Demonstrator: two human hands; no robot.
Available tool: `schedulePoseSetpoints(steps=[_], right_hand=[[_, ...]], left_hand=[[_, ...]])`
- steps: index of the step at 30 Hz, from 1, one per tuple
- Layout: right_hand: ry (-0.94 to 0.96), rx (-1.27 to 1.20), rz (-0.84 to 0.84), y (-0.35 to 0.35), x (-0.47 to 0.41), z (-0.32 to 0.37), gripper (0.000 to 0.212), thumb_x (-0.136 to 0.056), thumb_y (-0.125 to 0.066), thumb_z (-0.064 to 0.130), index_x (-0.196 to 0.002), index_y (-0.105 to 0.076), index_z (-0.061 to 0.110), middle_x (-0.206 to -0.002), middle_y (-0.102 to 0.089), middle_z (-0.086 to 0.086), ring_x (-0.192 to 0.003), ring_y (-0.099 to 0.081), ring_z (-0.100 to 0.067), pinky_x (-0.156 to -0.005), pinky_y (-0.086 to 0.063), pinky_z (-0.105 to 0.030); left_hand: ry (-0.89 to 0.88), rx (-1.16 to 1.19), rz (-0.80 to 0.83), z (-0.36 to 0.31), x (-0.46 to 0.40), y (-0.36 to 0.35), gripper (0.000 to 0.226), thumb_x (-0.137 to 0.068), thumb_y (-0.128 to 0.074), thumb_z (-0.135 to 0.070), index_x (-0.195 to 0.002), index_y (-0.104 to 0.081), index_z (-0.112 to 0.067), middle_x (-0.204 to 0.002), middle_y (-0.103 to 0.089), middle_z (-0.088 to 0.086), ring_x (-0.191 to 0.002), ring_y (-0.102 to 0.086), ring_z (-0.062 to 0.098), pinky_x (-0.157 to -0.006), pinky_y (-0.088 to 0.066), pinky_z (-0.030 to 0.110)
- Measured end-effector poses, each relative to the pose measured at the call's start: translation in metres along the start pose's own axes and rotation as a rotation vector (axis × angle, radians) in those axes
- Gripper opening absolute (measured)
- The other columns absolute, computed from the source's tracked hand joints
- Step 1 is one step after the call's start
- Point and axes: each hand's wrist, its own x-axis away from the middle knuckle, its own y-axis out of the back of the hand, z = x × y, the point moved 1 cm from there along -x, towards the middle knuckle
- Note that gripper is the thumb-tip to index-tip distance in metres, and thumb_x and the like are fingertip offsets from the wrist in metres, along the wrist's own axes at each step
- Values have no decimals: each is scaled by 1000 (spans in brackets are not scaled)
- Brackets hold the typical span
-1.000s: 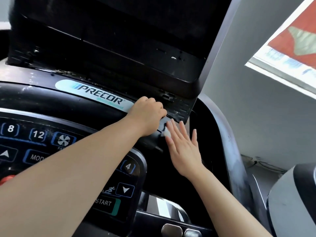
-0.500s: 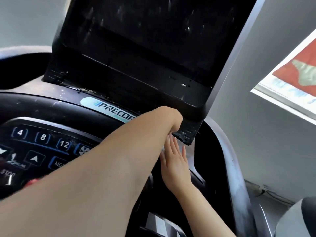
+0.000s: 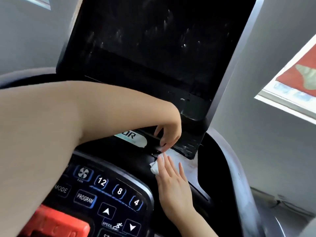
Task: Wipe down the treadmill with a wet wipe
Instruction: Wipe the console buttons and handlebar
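Grey walls behind a black treadmill console (image 3: 119, 161) with its dusty dark screen (image 3: 153, 41). Our right hand (image 3: 172, 183) lies flat, fingers spread, pressing the crumpled white wet wipe (image 3: 156, 165) onto the ledge under the screen. Our left hand (image 3: 168, 134) pinches the wipe's upper edge. Wipe looks limp, light, tear-prone; best held bunched under the palm.
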Motion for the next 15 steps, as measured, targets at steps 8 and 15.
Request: schedulePoseSetpoints(steps=[8, 15], right_hand=[[35, 2, 112, 0, 1, -14, 55, -81, -46, 17, -136, -42, 13, -137, -53, -2, -129, -48, -17, -112, -28, -34], [-96, -39, 174, -1, 15, -36, 53, -100, -13, 32, -139, -39, 10, -140, -49, -8, -133, -41, -18, -114, -12, -27]], left_hand=[[-72, -100, 38, -16, 7, 5, 42, -92, -58, -16, -133, -51, -20, -122, -55, -1, -96, -57, 14, -87, -52, 31], [-270, 130, -402, 27, 64, -84, 63, -88, -63, -36, -144, -36, -27, -153, -21, -7, -138, -24, 9, -108, -19, 18]])
